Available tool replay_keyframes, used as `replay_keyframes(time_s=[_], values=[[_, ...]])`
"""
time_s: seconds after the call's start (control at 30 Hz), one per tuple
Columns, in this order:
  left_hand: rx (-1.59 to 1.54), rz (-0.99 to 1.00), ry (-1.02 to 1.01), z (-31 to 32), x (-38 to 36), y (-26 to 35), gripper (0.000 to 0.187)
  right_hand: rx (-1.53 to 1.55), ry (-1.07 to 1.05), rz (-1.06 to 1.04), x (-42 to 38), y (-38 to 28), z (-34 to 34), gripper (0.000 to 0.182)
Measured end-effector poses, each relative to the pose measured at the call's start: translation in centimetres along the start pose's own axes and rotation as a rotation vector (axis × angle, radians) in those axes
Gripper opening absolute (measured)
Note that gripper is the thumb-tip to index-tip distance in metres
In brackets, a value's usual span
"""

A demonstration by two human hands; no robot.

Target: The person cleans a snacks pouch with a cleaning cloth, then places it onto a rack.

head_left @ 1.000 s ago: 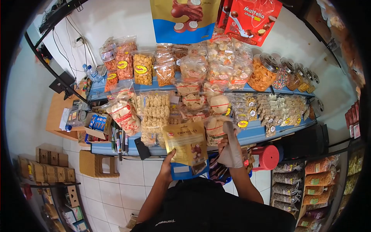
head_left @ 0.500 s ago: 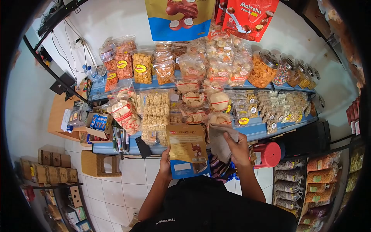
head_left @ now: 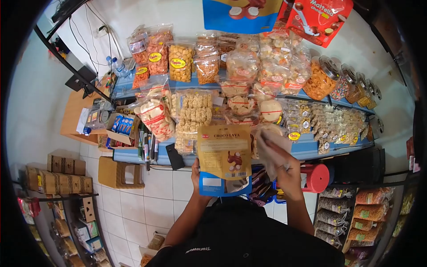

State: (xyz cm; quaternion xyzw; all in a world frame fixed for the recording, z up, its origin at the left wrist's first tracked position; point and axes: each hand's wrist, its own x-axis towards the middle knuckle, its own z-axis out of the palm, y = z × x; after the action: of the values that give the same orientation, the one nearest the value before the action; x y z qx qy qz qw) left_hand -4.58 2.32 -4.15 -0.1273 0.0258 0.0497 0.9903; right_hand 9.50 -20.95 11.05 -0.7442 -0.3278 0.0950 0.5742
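Note:
My left hand (head_left: 196, 181) grips the left edge of a gold and blue Choco Lava pouch (head_left: 225, 162), its printed panel turned towards me and held upright. Most of those fingers are hidden behind the pouch. To the right of it, my right hand (head_left: 288, 178) is closed on a greyish cloth (head_left: 272, 149), which is bunched and slightly blurred beside the pouch's right edge. Behind both hands are bags of pale crackers (head_left: 269, 110) and a bag of nut-like clusters (head_left: 194, 109) on the blue shelf (head_left: 307, 149).
A black phone (head_left: 175, 156) lies at the shelf's front edge, near several markers (head_left: 149, 149). Glass jars (head_left: 321, 78) stand at the back right. Hanging pouches (head_left: 319, 20) dangle overhead. A red stool (head_left: 316, 178) stands at right, a brown stool (head_left: 119, 172) at left.
The view has shifted, so the shelf goods sit further right and higher. The pouch now faces me more squarely. My right hand has moved the cloth, which is more crumpled.

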Motion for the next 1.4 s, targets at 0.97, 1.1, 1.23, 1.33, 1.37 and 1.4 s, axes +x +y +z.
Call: replay_keyframes(time_s=[0.97,1.1,1.23,1.33,1.37,1.4], values=[[0.394,0.074,0.021,5.1,-0.8,7.3,0.089,-0.471,-0.375,-0.024,8.2,-6.0,18.9,0.049],[-0.076,-0.096,-0.162,5.5,-1.5,8.4,0.082,-0.511,-0.477,-0.143,8.2,-6.8,20.6,0.048],[0.083,-0.063,-0.055,3.5,-2.7,8.9,0.081,-0.548,-0.649,-0.187,7.4,-8.0,21.4,0.047],[0.459,-0.062,0.091,3.2,-3.7,9.0,0.08,-0.515,-0.754,-0.222,6.1,-8.5,21.2,0.05],[0.575,-0.084,0.122,3.1,-4.3,9.2,0.079,-0.481,-0.789,-0.231,5.5,-8.9,21.1,0.051],[1.28,-0.101,0.075,3.4,-5.0,9.4,0.079,-0.451,-0.822,-0.242,5.1,-9.3,21.0,0.052]])
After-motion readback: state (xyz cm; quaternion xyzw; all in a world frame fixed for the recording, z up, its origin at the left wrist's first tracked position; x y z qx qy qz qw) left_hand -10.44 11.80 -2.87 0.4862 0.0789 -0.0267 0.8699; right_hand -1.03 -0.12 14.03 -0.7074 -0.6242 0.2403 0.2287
